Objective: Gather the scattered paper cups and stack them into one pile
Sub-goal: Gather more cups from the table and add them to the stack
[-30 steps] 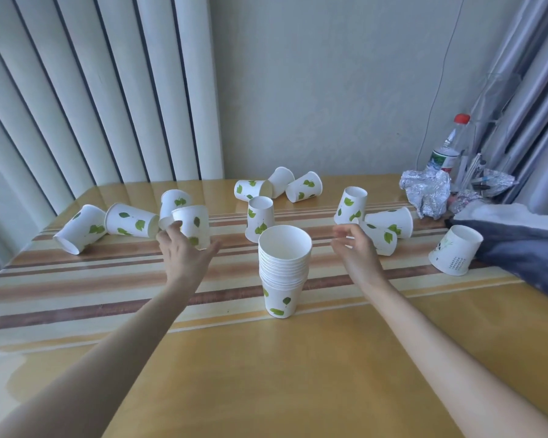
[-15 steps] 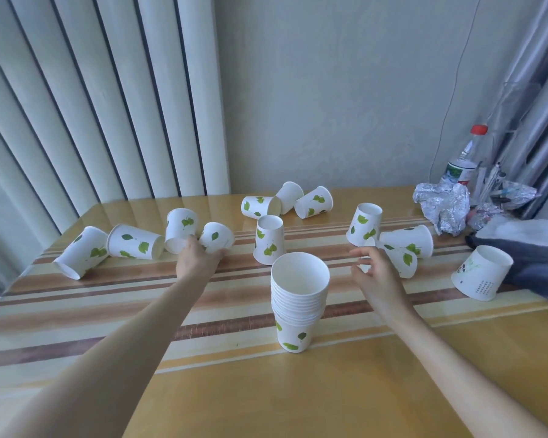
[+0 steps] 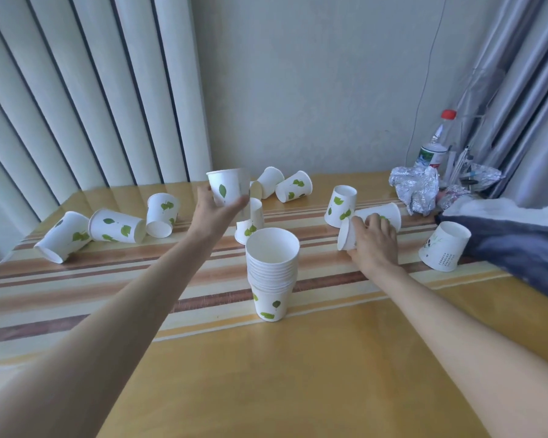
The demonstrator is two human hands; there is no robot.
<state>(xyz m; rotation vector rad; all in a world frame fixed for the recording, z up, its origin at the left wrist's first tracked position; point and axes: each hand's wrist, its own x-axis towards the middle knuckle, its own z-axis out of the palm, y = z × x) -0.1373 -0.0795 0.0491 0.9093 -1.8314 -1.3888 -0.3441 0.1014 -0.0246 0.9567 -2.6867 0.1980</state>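
Observation:
A stack of white paper cups with green leaves [image 3: 272, 270] stands upright in the middle of the table. My left hand [image 3: 217, 210] holds one cup [image 3: 228, 189] upright in the air, behind and left of the stack. My right hand [image 3: 374, 241] lies over a cup on its side [image 3: 345, 237] to the right of the stack, fingers wrapped on it. Several more cups lie scattered: three at the left [image 3: 116, 226], a few at the back [image 3: 293, 186], one inverted [image 3: 340, 205], one at the right [image 3: 443, 246].
Crumpled foil [image 3: 416, 189] and a plastic bottle with a red cap [image 3: 435, 143] sit at the back right corner. A dark grey cloth [image 3: 519, 238] lies along the right edge. Vertical blinds and a wall stand behind the wooden table [image 3: 298, 374].
My left hand has lifted a cup from the left group and carried it up and toward the middle. My right hand has moved forward and closed over the cup lying on its side.

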